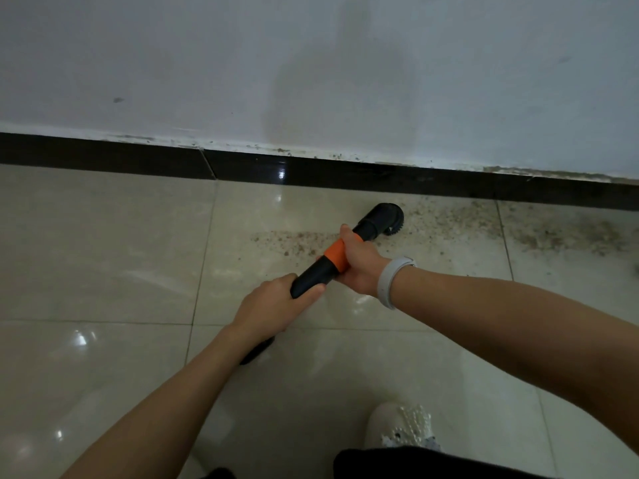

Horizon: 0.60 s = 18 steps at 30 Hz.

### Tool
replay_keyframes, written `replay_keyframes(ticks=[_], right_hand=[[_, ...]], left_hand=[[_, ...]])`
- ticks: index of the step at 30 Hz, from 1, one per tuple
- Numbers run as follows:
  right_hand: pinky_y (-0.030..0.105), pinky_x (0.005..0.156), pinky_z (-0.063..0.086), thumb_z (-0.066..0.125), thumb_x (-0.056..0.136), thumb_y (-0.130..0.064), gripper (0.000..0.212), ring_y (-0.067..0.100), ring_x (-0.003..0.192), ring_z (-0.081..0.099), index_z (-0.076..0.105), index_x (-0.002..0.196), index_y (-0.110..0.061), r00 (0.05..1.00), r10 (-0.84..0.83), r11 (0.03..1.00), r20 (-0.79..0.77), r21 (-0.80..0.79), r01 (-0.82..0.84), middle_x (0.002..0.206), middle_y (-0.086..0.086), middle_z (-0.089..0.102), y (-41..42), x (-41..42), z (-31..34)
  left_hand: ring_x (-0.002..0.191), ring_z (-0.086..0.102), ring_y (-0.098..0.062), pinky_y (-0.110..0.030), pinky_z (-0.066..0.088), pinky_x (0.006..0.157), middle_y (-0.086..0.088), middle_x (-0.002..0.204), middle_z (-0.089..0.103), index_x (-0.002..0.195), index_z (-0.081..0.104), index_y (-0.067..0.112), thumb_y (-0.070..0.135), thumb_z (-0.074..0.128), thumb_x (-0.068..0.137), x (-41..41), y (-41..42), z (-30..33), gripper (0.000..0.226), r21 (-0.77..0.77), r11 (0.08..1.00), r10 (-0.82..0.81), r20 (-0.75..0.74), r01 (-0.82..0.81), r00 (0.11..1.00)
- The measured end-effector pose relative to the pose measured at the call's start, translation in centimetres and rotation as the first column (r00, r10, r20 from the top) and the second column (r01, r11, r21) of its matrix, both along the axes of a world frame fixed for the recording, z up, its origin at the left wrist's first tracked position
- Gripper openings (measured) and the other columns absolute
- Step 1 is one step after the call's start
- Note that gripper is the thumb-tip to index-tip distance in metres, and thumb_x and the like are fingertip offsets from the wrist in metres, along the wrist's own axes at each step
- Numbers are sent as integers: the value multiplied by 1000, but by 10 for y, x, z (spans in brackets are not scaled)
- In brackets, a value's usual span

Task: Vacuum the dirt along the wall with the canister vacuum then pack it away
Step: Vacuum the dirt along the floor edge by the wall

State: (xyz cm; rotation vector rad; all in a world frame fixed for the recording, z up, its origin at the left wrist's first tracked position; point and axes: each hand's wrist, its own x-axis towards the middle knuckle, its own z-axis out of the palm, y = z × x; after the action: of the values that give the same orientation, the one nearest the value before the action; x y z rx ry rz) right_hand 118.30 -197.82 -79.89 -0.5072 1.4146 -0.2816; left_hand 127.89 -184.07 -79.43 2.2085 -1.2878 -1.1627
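Observation:
A black vacuum wand with an orange collar (334, 254) points up and right toward the wall. Its round brush head (389, 217) rests on the tiled floor at the left end of a band of brown dirt (484, 226). My right hand (359, 264), with a white wristband, grips the wand at the orange collar. My left hand (276, 305) grips the black tube lower down. A short piece of black hose (257, 350) shows below my left wrist. The canister is out of view.
A dark skirting board (311, 171) runs under the white wall (311, 63), with crumbs on its top edge. More dirt (297, 242) lies left of the wand. My white shoe (401, 426) stands on the glossy beige tiles (103, 254) at the bottom.

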Motion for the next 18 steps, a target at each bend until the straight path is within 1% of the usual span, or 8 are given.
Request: replay_keyframes(ticks=[2, 4, 5, 7, 9, 11, 14, 18], right_hand=[[54, 89, 50, 51, 95, -37, 33, 37, 109, 57, 39, 110, -10, 1000, -9, 1000, -10, 1, 9, 120, 14, 51, -1, 3, 0], [52, 87, 51, 52, 95, -35, 26, 36, 105, 58, 42, 98, -11, 1000, -6, 1000, 13, 9, 6, 113, 14, 52, 2, 13, 1], [50, 82, 53, 52, 94, -34, 25, 34, 98, 61, 41, 96, -12, 999, 1, 1000, 37, 13, -2, 107, 13, 53, 4, 21, 3], [42, 64, 55, 53, 94, -33, 24, 29, 81, 63, 42, 98, -12, 996, 25, 999, 84, 18, -27, 96, 12, 55, 10, 40, 8], [37, 54, 52, 53, 94, -31, 22, 25, 68, 62, 42, 92, -12, 989, 77, 996, 125, 35, -82, 84, 10, 55, 17, 60, 12], [38, 54, 52, 52, 94, -30, 22, 24, 62, 61, 42, 92, -11, 980, 129, 988, 151, 62, -140, 79, 10, 54, 27, 80, 14], [35, 52, 53, 52, 94, -30, 28, 23, 60, 63, 41, 108, -9, 961, 215, 968, 174, 88, -233, 82, 9, 53, 44, 103, 13], [38, 54, 53, 53, 94, -29, 29, 25, 62, 63, 39, 112, -11, 948, 269, 954, 170, 85, -286, 84, 10, 55, 48, 114, 16]], left_hand=[[55, 58, -13, -28, 43, 52, 4, 64, 59, 74, 47, 26, 69, 43, 83, 1, 2, 2, 44, 1, 1000, 11, 65, -12, 998], [54, 54, -11, -27, 35, 48, 6, 63, 56, 71, 42, 28, 71, 40, 81, 7, 8, 5, 45, -1, 1000, 27, 160, -27, 987], [54, 52, -9, -26, 31, 47, 7, 62, 54, 70, 40, 28, 73, 37, 79, 12, 12, 7, 46, -7, 999, 42, 204, -41, 978], [52, 50, -7, -26, 28, 46, 8, 60, 52, 69, 39, 28, 75, 35, 77, 22, 20, 11, 48, -29, 995, 97, 254, -92, 962], [54, 50, -8, -26, 28, 46, 8, 60, 53, 70, 40, 28, 76, 35, 76, 34, 32, 13, 48, -45, 984, 177, 263, -171, 949], [56, 53, -11, -26, 30, 47, 7, 61, 55, 72, 43, 28, 76, 35, 76, 45, 47, 13, 49, -58, 970, 243, 269, -237, 932], [53, 54, -12, -27, 32, 47, 5, 59, 57, 73, 45, 28, 75, 36, 77, 54, 68, 11, 49, -68, 950, 311, 272, -304, 910], [56, 61, -17, -34, 50, 56, 1, 62, 62, 78, 51, 28, 73, 40, 78, 61, 72, 6, 47, -59, 931, 364, 171, -359, 916]])
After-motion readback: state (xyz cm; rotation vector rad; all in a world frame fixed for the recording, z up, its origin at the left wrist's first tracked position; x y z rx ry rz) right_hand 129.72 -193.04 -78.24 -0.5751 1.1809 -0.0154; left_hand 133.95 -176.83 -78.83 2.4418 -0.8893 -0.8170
